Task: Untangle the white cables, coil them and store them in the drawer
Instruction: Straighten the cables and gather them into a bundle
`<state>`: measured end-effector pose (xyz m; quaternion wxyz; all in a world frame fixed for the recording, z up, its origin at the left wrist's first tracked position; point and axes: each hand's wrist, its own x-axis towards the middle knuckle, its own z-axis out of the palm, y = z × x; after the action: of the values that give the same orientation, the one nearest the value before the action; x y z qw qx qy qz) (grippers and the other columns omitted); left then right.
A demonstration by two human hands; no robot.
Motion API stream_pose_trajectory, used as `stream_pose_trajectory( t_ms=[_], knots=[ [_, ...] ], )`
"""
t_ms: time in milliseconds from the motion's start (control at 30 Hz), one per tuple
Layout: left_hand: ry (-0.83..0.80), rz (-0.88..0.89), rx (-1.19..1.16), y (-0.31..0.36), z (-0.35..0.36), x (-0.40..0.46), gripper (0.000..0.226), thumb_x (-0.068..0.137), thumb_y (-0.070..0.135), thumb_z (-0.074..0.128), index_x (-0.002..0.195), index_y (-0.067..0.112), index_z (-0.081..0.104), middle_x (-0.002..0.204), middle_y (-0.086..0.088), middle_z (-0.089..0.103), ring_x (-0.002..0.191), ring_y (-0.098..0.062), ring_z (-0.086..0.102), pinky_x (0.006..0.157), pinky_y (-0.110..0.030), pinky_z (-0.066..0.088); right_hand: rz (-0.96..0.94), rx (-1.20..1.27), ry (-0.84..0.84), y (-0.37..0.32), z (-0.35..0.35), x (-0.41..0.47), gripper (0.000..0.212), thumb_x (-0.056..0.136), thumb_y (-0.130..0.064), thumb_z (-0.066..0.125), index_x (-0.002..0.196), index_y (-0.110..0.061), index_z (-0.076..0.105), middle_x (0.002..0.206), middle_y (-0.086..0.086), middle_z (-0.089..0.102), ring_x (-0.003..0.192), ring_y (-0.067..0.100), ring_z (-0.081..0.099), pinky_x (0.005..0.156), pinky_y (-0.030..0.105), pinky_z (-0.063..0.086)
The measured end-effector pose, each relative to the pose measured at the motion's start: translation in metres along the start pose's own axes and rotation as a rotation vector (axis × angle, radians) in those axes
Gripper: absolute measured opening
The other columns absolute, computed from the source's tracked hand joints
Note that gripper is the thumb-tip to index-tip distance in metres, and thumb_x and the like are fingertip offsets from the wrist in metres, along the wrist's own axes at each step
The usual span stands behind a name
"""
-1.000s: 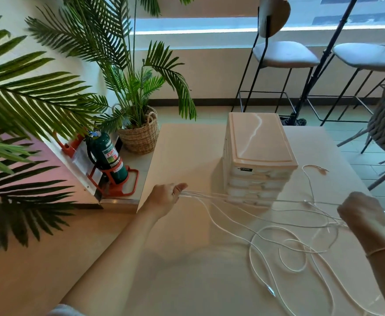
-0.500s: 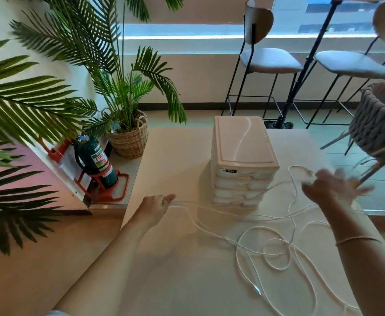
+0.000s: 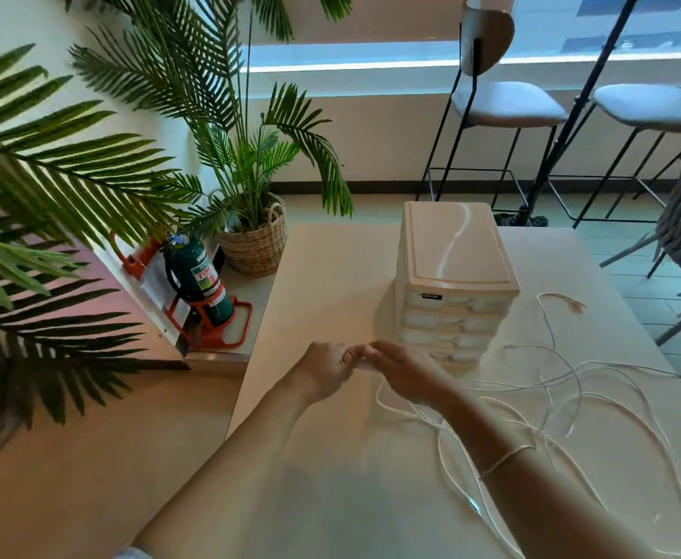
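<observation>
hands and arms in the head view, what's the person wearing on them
Both forearms are bare. The right wrist carries a thin, pale bracelet. No rings or gloves show on the left hand or right hand. A bit of light grey-blue sleeve shows at the bottom edge.

Open worktop left of the drawer unit

Left of the drawer unit (image 3: 456, 284) the worktop (image 3: 322, 276) lies bare; right of it and toward the person, loose white cables (image 3: 581, 381) sprawl across the surface.

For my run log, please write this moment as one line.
stage: untangling | left hand and right hand: together on white cables | cables: loose on table | drawer unit: shut
</observation>
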<state>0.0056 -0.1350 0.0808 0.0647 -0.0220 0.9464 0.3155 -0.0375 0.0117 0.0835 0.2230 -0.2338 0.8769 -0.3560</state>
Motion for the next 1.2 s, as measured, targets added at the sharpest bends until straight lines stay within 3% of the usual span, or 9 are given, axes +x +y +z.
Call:
stream_pose_trajectory(
  t_ms=[100, 200, 300, 467, 600, 733, 933, 1100, 1200],
  knots=[
    [0.058, -0.041, -0.068, -0.003, -0.002, -0.004, 0.037, 0.099, 0.031, 0.039, 0.11, 0.006, 0.065, 0.093, -0.016, 0.069, 0.094, -0.026, 0.062, 0.072, -0.02, 0.036, 0.013, 0.186, -0.119, 0.002, 0.007, 0.001, 0.031, 0.096, -0.027, 0.045, 0.07, -0.025, 0.062, 0.058, -0.009, 0.059, 0.062, 0.01, 0.056, 0.07, 0.029, 0.043],
    [0.098, -0.062, -0.104, -0.006, -0.002, -0.009, 0.033, 0.098, 0.028, 0.044, 0.111, 0.005, 0.064, 0.096, -0.015, 0.069, 0.093, -0.025, 0.063, 0.068, -0.018, 0.035, 0.085, 0.34, -0.211, 0.0, 0.007, -0.003, 0.032, 0.098, -0.021, 0.043, 0.072, -0.016, 0.062, 0.052, -0.005, 0.053, 0.046, 0.007, 0.051, 0.056, 0.021, 0.044],
    [0.079, -0.058, -0.133, -0.007, -0.004, -0.012, 0.035, 0.097, 0.028, 0.046, 0.106, -0.001, 0.063, 0.095, -0.013, 0.066, 0.087, -0.023, 0.06, 0.059, -0.015, 0.032, 0.109, 0.442, -0.299, 0.005, 0.004, -0.008, 0.029, 0.097, -0.016, 0.043, 0.075, -0.011, 0.061, 0.058, 0.001, 0.051, 0.047, 0.012, 0.049, 0.05, 0.021, 0.042],
    [-0.104, -0.087, -0.139, -0.011, -0.002, -0.017, 0.032, 0.097, 0.037, 0.043, 0.091, 0.009, 0.057, 0.068, 0.006, 0.048, 0.058, -0.008, 0.041, 0.047, -0.011, 0.032, 0.084, 0.222, -0.245, 0.009, -0.006, -0.013, 0.026, 0.093, -0.015, 0.052, 0.069, -0.021, 0.058, 0.057, -0.01, 0.052, 0.051, 0.005, 0.04, 0.048, 0.014, 0.03],
    [-0.102, -0.047, -0.087, -0.011, -0.004, -0.019, 0.033, 0.098, 0.033, 0.042, 0.096, 0.004, 0.058, 0.079, -0.011, 0.056, 0.07, -0.02, 0.043, 0.048, -0.011, 0.031, 0.105, 0.143, -0.229, 0.007, -0.002, -0.011, 0.024, 0.089, -0.006, 0.054, 0.069, -0.021, 0.056, 0.065, -0.007, 0.058, 0.055, 0.003, 0.051, 0.049, 0.01, 0.036],
    [-0.064, 0.008, -0.073, -0.009, -0.006, -0.02, 0.031, 0.098, 0.027, 0.042, 0.098, 0.0, 0.058, 0.095, -0.023, 0.063, 0.077, -0.035, 0.049, 0.048, -0.013, 0.029, 0.114, 0.235, -0.231, 0.005, -0.001, -0.014, 0.02, 0.088, -0.003, 0.056, 0.072, -0.015, 0.058, 0.062, -0.003, 0.061, 0.046, 0.004, 0.054, 0.051, 0.021, 0.041],
    [-0.09, 0.005, -0.037, -0.012, 0.0, -0.02, 0.027, 0.099, 0.024, 0.04, 0.101, 0.001, 0.055, 0.099, -0.021, 0.062, 0.09, -0.033, 0.054, 0.059, -0.023, 0.024, 0.101, 0.132, -0.247, 0.0, -0.01, -0.016, 0.019, 0.088, -0.007, 0.057, 0.074, -0.018, 0.06, 0.067, -0.006, 0.066, 0.039, 0.0, 0.05, 0.041, 0.012, 0.033],
    [-0.063, -0.004, -0.027, -0.024, 0.003, -0.02, 0.018, 0.099, 0.017, 0.04, 0.098, 0.005, 0.053, 0.098, -0.016, 0.062, 0.083, -0.027, 0.051, 0.06, -0.024, 0.026, 0.166, 0.02, -0.346, -0.006, -0.011, -0.017, 0.025, 0.094, -0.026, 0.05, 0.075, -0.022, 0.066, 0.058, -0.01, 0.067, 0.042, 0.003, 0.052, 0.054, 0.016, 0.043],
    [-0.022, 0.024, -0.063, -0.024, 0.006, -0.022, 0.019, 0.098, 0.015, 0.042, 0.098, 0.002, 0.056, 0.097, -0.016, 0.063, 0.088, -0.028, 0.056, 0.062, -0.021, 0.028, 0.226, 0.073, -0.459, 0.0, -0.012, -0.018, 0.025, 0.095, -0.017, 0.047, 0.079, -0.015, 0.066, 0.063, -0.005, 0.068, 0.046, 0.007, 0.058, 0.056, 0.02, 0.05]
  ],
)
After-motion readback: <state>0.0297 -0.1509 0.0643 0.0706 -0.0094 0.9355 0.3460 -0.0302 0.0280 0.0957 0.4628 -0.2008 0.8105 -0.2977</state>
